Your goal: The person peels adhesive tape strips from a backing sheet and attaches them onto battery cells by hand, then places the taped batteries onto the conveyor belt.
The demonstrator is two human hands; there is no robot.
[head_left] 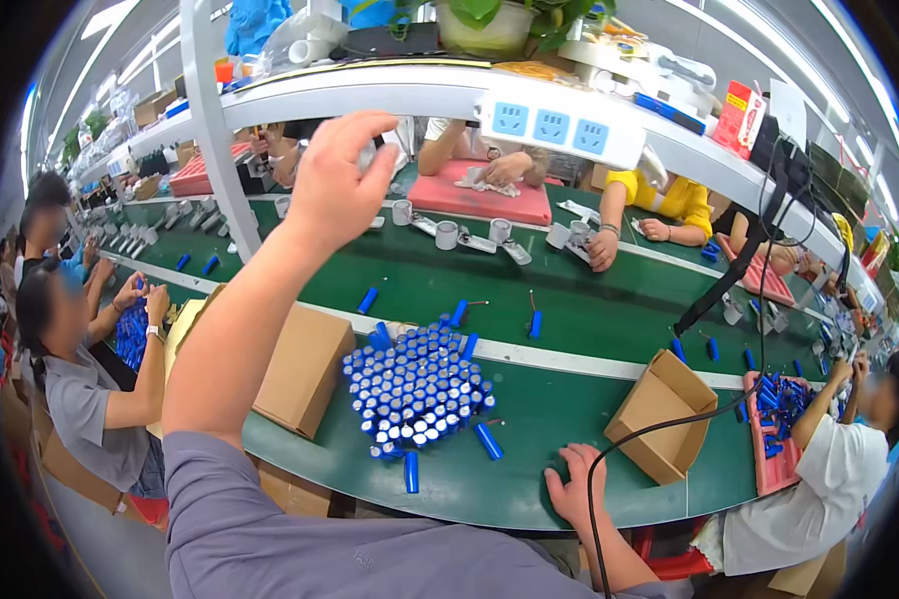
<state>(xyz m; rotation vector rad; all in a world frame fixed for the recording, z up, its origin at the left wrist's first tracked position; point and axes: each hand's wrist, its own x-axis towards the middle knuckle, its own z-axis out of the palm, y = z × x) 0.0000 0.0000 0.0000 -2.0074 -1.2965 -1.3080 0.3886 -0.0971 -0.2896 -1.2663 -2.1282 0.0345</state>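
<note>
My left hand (338,180) is raised high toward the white shelf rail (370,95), fingers curled together; something small and pale shows at the fingertips, but I cannot tell whether the hand holds it. My right hand (577,486) lies flat on the near edge of the green table (529,479), fingers spread, holding nothing. Between my arms stands a dense cluster of upright blue cylinders with silver tops (418,387). Loose blue cylinders lie beside the cluster, one (487,440) to its right and one (411,471) below it.
An open cardboard box (664,414) sits right of my right hand, and another (300,369) lies under my left forearm. A black cable (669,424) hangs from the shelf past the white power strip (559,128). Several co-workers sit along both sides, with pink trays (484,200) and more blue cylinders.
</note>
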